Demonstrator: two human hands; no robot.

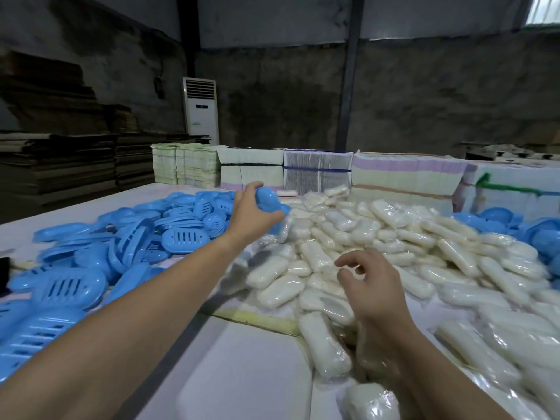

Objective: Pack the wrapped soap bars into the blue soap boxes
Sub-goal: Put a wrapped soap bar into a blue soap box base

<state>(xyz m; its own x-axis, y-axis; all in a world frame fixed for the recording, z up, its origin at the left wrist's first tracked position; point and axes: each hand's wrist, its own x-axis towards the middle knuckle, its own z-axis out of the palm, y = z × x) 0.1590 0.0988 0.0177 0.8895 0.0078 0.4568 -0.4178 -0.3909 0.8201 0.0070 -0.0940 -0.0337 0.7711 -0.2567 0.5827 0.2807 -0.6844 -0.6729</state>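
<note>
A left hand [253,212] grips a blue soap box [270,204] above the counter [242,368], while the right hand [371,286] hovers, fingers [348,260] loosely apart, over heaped wrapped soap bars [378,237].

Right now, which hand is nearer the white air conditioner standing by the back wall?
Left. The left hand reaches far forward gripping a blue soap box, below the air conditioner. The right hand hovers closer in, over wrapped soap bars.

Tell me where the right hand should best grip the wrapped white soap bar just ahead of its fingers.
Probably across the short width of the wrapped white soap bar, from above. It lies flat atop the pile, long sides exposed, and the right hand hovers open over it.
</note>
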